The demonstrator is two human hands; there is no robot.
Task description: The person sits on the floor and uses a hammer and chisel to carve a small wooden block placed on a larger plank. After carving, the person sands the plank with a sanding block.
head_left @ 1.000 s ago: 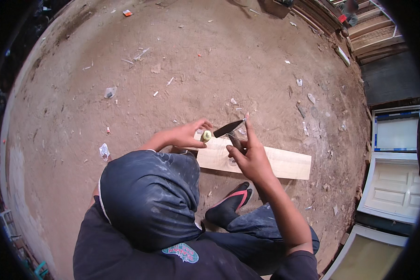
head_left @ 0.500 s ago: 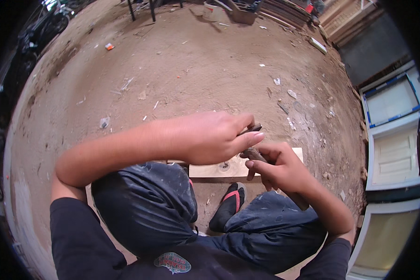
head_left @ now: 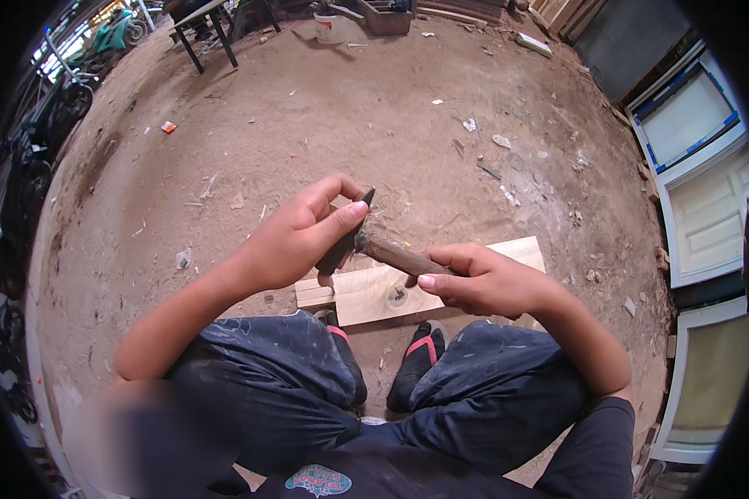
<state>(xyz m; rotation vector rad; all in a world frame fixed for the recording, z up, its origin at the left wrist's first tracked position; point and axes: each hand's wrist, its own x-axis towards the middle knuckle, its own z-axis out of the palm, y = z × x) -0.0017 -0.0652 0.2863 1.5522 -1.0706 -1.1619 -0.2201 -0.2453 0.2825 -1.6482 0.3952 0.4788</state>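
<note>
A hammer (head_left: 395, 255) with a dark metal head and a worn wooden handle is held between my hands, above a pale plank. My left hand (head_left: 295, 235) pinches the head, its thumb lying along the pointed upper end. The fingers of my right hand (head_left: 484, 281) are wrapped round the lower handle, hiding its end. Beneath, the plank (head_left: 358, 306) with a dark knot lies across in front of my sandalled feet. At its left end is another pale wood piece (head_left: 313, 293), partly covered by the plank.
White-framed panels (head_left: 711, 220) lean along the right side. A black-legged table (head_left: 216, 37), a white bucket (head_left: 330, 30) and a box (head_left: 387, 21) stand at the back. Motorbikes (head_left: 71, 100) line the left. Litter dots the dirt floor.
My left hand has moved left and my forearm no longer crosses the plank. The hammer's handle now slopes less steeply, its head shifted left. The view has tilted, showing more of the background.
</note>
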